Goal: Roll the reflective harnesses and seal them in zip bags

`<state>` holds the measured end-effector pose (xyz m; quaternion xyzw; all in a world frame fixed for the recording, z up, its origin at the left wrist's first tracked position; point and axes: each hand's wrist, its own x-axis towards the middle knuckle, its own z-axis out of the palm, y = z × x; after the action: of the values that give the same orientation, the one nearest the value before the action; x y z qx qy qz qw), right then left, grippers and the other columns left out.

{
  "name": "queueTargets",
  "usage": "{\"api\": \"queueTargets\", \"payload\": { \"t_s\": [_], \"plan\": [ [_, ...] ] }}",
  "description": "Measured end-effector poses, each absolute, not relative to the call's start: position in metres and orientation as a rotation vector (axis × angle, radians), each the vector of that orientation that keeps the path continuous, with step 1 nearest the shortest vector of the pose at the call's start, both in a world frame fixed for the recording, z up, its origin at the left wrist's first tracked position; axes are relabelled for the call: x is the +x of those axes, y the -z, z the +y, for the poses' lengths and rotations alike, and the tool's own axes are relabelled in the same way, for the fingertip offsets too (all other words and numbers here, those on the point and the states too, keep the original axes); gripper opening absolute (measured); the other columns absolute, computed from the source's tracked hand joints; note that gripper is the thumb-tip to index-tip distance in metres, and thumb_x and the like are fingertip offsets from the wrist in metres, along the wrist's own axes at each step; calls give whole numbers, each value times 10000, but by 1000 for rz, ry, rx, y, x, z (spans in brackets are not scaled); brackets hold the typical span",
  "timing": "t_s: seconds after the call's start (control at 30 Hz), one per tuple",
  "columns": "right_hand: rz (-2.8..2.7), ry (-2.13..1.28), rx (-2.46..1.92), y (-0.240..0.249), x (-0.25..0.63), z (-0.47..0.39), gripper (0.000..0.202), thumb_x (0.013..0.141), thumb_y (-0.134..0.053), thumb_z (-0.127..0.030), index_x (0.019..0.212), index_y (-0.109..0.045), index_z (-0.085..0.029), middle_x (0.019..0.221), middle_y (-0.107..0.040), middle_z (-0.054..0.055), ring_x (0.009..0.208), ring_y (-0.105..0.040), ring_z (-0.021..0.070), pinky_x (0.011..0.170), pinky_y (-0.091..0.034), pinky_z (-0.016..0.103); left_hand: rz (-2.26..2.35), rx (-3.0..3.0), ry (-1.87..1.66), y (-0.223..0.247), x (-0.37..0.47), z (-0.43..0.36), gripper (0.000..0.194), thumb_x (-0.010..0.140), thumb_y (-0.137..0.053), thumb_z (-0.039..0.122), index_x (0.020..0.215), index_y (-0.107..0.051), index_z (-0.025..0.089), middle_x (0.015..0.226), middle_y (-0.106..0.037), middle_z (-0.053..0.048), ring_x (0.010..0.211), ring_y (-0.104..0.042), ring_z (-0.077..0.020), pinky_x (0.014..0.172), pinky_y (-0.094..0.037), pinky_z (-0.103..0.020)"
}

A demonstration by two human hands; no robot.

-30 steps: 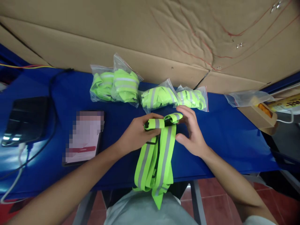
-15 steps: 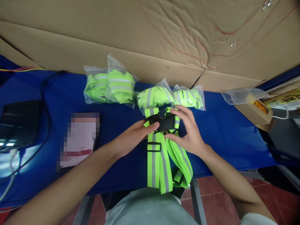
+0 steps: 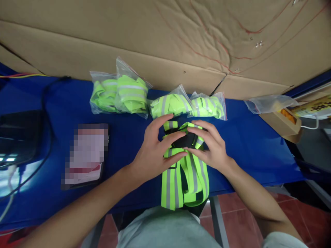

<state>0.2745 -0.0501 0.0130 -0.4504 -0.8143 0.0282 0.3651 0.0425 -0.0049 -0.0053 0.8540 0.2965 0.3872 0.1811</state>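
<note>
A neon-green reflective belt with a grey stripe lies bundled at the table's front, its lower loops hanging over the edge. Its black plastic buckle sits between my hands, partly covered by fingers. My left hand is spread above the buckle's left side, fingers apart, one fingertip over the black plastic. With my right hand I pinch the buckle's right end and the strap there between thumb and fingers. A black strap slider shows just under my left thumb.
Clear zip bags of similar green belts line the back of the blue table. A phone-like object, blurred out, lies left, beside a black device with cables. At right stands a cardboard box beside a flat plastic bag.
My left hand has let go of the buckle's left end and spread over it. My right hand's fingers have closed in on the buckle, and the strap loops have bunched together.
</note>
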Motion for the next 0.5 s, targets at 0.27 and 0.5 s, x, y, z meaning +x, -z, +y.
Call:
{"api": "queueTargets", "payload": {
  "t_s": [0.27,0.5],
  "plan": [
    [-2258,-44,-1072,-5,278,-50,752,977,-646,-180,1648,-329,-301,1537,-500,139,1460,-509,312,1157,-529,493,786,2294,-1002,0,40,2,271,903,-748,289,1135,-627,218,1423,-532,-142,1368,-531,-280,1112,-486,-449],
    [-2347,300,-1284,-9,264,-54,689,962,-649,-177,1597,-427,-328,1594,-517,107,1450,-508,352,1165,-421,570,811,2318,-1038,6,42,2,209,847,-729,245,1037,-643,220,1282,-620,-113,1194,-629,-265,1009,-509,-452]
  ]
}}
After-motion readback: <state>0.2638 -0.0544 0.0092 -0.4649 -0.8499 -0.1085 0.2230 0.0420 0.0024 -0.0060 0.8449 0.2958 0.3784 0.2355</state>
